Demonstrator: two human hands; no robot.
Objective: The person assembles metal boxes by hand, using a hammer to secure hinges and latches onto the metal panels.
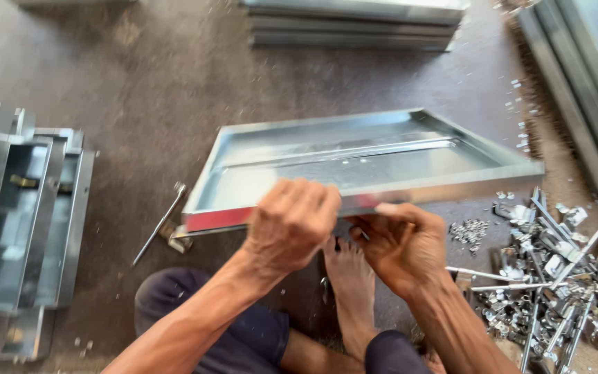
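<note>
Left hand (291, 223) clenched over near rim of galvanised steel tray (354, 163); right hand (399, 246) pinching same rim beside it; loose metal brackets (545, 277) right of tray.

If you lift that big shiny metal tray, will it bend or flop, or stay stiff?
The metal tray probably stays stiff: its edges are folded up into walls all around. It is wide and shallow, so held by one edge, as the left hand and right hand grip it, it may sag or tilt at the far end. Its smooth, shiny surface looks slippery, and the thin edges could be sharp.
</note>
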